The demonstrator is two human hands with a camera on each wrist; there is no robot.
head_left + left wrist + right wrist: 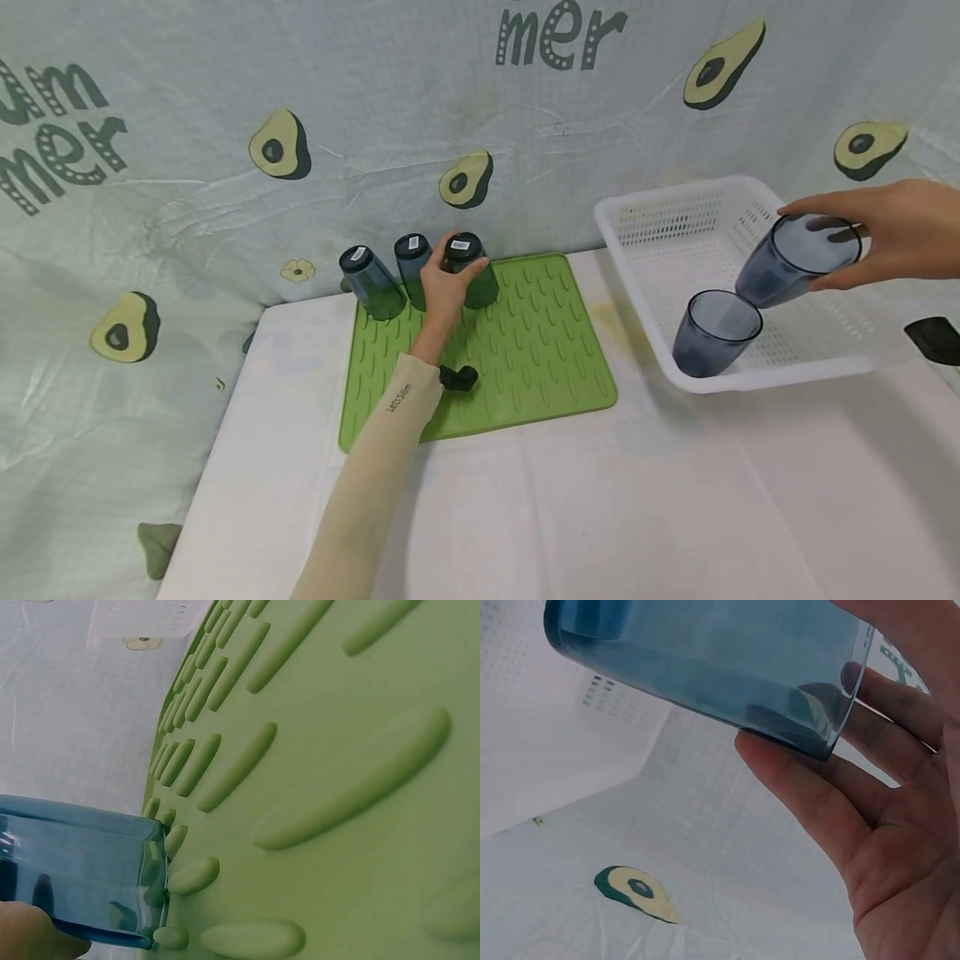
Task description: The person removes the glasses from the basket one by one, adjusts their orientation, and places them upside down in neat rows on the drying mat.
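My left hand [444,293] grips an upside-down blue-tinted drinking glass [481,289] near its base, which carries a white label. That glass stands on a green ribbed mat [540,350]; in the left wrist view the rim of the glass [90,859] meets the mat. Two similar upturned glasses, one at the mat's far left corner [372,283] and a middle one [411,262], stand beside it. Over a white plastic basket [637,275], my right hand [900,233] holds another glass [776,268] by the rim, tilted with its mouth up. Below it a further glass [708,342] leans inside the basket.
The mat and basket stand side by side on a white-covered table [600,500]. Behind them hangs a pale sheet [375,100] printed with avocados and letters. A black device [459,378] is at my left wrist, and another dark object [933,340] shows at the right edge.
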